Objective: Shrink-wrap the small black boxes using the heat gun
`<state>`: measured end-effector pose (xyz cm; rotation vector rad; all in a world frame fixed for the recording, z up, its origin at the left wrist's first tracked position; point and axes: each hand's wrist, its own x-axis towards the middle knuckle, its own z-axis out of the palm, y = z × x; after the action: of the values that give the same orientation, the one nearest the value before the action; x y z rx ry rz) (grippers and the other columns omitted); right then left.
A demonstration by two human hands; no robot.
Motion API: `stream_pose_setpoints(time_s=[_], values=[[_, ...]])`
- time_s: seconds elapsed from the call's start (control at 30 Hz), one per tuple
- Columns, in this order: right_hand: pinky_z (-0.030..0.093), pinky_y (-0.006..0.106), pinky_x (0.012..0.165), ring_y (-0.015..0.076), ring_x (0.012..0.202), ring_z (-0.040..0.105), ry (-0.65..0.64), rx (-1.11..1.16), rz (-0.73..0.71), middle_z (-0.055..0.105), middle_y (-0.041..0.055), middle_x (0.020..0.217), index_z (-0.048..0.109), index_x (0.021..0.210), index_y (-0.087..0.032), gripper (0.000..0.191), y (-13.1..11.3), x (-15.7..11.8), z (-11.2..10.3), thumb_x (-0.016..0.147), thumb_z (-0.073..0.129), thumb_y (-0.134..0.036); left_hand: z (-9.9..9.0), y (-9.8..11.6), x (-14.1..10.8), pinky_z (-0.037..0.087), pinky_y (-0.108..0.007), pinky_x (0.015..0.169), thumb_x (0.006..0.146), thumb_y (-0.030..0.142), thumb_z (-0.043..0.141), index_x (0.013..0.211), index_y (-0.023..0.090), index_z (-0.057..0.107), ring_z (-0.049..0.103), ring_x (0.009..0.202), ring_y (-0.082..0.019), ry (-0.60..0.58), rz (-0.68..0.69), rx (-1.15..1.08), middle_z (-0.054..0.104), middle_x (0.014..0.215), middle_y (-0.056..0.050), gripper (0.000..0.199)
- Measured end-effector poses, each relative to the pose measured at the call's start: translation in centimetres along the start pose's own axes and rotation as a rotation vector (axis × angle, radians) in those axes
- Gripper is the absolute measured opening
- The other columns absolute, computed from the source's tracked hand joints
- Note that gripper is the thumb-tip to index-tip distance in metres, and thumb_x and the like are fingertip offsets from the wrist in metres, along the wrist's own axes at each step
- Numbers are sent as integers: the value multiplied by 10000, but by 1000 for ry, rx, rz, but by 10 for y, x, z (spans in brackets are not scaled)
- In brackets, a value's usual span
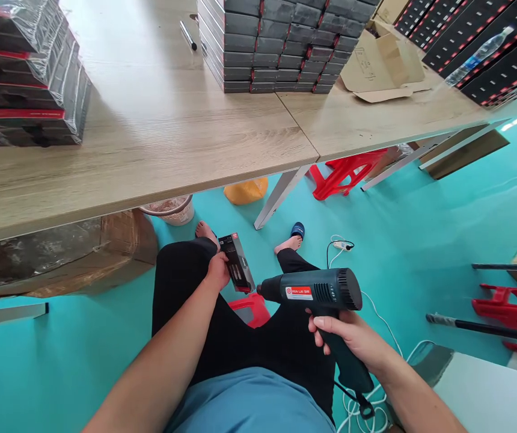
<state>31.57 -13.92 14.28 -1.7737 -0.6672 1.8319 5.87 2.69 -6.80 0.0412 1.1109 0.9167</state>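
My left hand (217,271) is closed around the edge of a flat dark box (238,264) with a red end, held tilted above my lap. In my right hand (337,331) is a black heat gun (315,288) with a red and white label, gripped by its handle. The gun lies level and its nozzle points left, close to the lower end of the box. A cord leaves the bottom of the handle. My left fingertips are partly hidden behind the box.
Stacks of similar boxes (294,51) and plastic-wrapped boxes (28,78) stand on the wooden table (172,138). Flattened cardboard (376,66) lies at the right. Below are a waste bin (180,211), a yellow bag (246,191), a red stool (346,171) and loose white cables (382,325).
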Motion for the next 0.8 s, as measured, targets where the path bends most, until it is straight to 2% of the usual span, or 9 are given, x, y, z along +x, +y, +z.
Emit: stream_pose_setpoints(time_s=[0.13, 0.3, 0.37, 0.43, 0.5, 0.63, 0.73, 0.8], values=[[538, 286, 582, 168, 675, 643, 19, 68, 0, 722, 56, 861, 736, 1068, -157, 433, 2, -3, -2, 756, 812, -448, 0, -2, 4, 580, -413, 625, 444, 180, 525, 694, 205, 500, 674, 721, -299, -4, -28, -32, 558, 608, -36, 253], [540, 279, 578, 172, 681, 651, -24, 66, -13, 732, 62, 869, 740, 1061, -158, 426, 14, 5, 2, 761, 816, -452, -3, -3, 5, 575, -402, 642, 451, 171, 537, 690, 210, 486, 648, 661, -257, -19, 5, -49, 540, 614, -14, 248], [543, 277, 576, 169, 665, 649, 17, 58, -41, 736, 68, 864, 743, 1049, -149, 429, 20, 12, 1, 763, 820, -459, -4, -2, 4, 570, -405, 655, 473, 189, 546, 704, 201, 524, 651, 676, -262, -40, 25, -33, 563, 635, -23, 232], [544, 268, 565, 159, 635, 639, 115, 92, -75, 735, 65, 839, 743, 1037, -143, 434, 23, 19, -2, 754, 833, -460, -5, -3, 4, 560, -403, 665, 506, 215, 557, 736, 186, 578, 657, 710, -270, -76, 67, 27, 600, 667, -38, 233], [548, 258, 550, 157, 631, 639, 183, 188, -84, 732, 62, 828, 741, 1032, -141, 438, 22, 23, -6, 734, 854, -441, -5, -4, 3, 546, -381, 686, 528, 217, 578, 769, 177, 622, 653, 734, -258, -100, 171, 150, 624, 689, -32, 249], [559, 239, 538, 160, 663, 654, 176, 368, -66, 730, 63, 844, 745, 1028, -135, 434, 10, 17, -13, 712, 873, -405, -4, -10, 5, 532, -364, 789, 547, 184, 628, 861, 182, 698, 648, 821, -233, -152, 415, 536, 683, 791, -16, 322], [558, 236, 533, 154, 656, 649, 148, 360, -93, 727, 58, 839, 748, 1029, -137, 419, 1, 11, -10, 721, 866, -396, -2, -16, 5, 512, -408, 925, 555, 150, 658, 923, 201, 726, 659, 960, -256, -173, 547, 746, 718, 995, -51, 378], [559, 246, 540, 160, 662, 651, 99, 308, -109, 729, 60, 847, 745, 1050, -141, 420, -3, 10, -6, 739, 853, -402, 0, -17, 3, 475, -428, 1013, 542, 103, 651, 879, 219, 733, 646, 1061, -273, -169, 638, 818, 707, 1098, -67, 365]])
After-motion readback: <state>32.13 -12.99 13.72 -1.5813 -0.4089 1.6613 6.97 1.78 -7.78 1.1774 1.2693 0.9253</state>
